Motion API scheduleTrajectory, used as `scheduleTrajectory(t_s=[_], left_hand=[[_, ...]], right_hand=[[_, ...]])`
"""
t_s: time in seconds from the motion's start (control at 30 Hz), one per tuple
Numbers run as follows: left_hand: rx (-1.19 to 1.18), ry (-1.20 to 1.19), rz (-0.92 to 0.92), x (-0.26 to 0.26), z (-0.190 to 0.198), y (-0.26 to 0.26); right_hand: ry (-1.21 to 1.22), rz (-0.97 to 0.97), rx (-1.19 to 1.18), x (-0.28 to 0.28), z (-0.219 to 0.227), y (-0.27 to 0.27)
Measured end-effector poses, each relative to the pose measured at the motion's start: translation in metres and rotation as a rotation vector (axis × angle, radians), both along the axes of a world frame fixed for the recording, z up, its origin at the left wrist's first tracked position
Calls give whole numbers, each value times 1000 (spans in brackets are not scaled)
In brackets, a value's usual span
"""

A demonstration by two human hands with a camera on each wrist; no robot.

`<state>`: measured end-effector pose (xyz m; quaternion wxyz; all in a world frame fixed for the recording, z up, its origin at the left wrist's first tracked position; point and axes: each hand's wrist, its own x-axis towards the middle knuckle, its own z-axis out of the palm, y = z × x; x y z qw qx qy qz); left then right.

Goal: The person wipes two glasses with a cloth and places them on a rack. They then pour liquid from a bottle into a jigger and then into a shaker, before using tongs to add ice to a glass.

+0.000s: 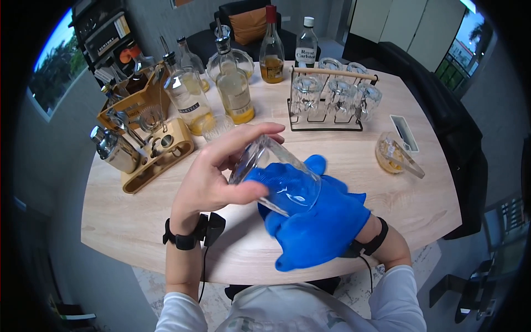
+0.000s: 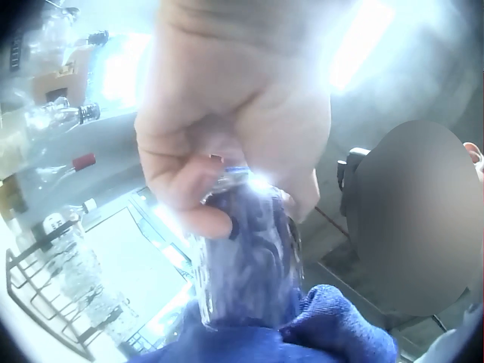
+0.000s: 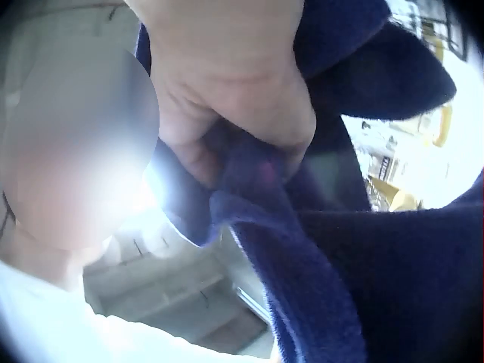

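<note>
A clear glass (image 1: 276,180) is tilted above the table, its base end in my left hand (image 1: 213,171), which grips it between thumb and fingers. In the left wrist view, my left hand (image 2: 242,113) holds the glass (image 2: 246,261) with blue cloth showing through its wall. The blue cloth (image 1: 323,232) fills the glass's mouth and drapes over my right hand, hiding it in the head view. In the right wrist view, my right hand (image 3: 234,83) has its fingers pressed into folds of the cloth (image 3: 302,265).
Bottles (image 1: 235,91) and a wooden bar-tool stand (image 1: 157,160) with a shaker (image 1: 115,149) are at the back left. A wire rack (image 1: 326,130) of upside-down glasses stands at the back. Right of it are a glass bowl with tongs (image 1: 391,155) and a small tray (image 1: 405,133).
</note>
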<state>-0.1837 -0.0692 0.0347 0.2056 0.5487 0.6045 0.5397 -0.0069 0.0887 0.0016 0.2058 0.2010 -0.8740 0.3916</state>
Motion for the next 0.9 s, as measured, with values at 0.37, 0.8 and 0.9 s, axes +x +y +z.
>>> scheduleTrajectory(t_s=[0.37, 0.8, 0.9], left_hand=[[118, -158, -49, -10, 3, -8], [18, -37, 102, 26, 5, 7], [56, -144, -17, 15, 0, 9]], right_hand=[[-134, 20, -123, -3, 8, 1], [-272, -368, 262, 4, -28, -4], [-347, -99, -7, 4, -9, 2]])
